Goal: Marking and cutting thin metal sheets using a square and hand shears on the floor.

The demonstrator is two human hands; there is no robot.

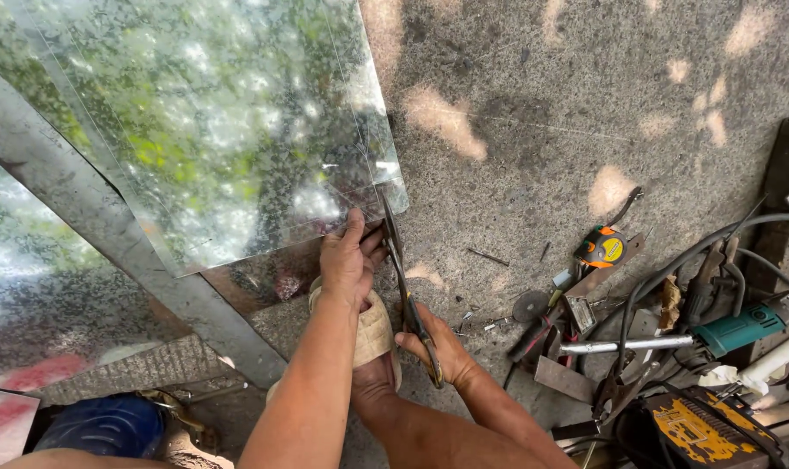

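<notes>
A shiny metal sheet (212, 130) lies on the concrete ground and mirrors green leaves and sky. My left hand (349, 260) presses on its near right corner, fingers curled over the edge. My right hand (438, 346) grips the handles of long metal shears (401, 274), whose blades point away from me and meet the sheet's edge beside my left thumb. My foot in a tan sandal (375, 334) rests under both forearms.
A grey metal bar (116, 234) runs diagonally under the sheet. To the right lie an orange tape measure (601, 248), a teal power tool (742, 326), black cables, a grinding disc (530, 306), scrap metal and a yellow-black tool case (703, 430). A blue object (108, 426) sits at lower left.
</notes>
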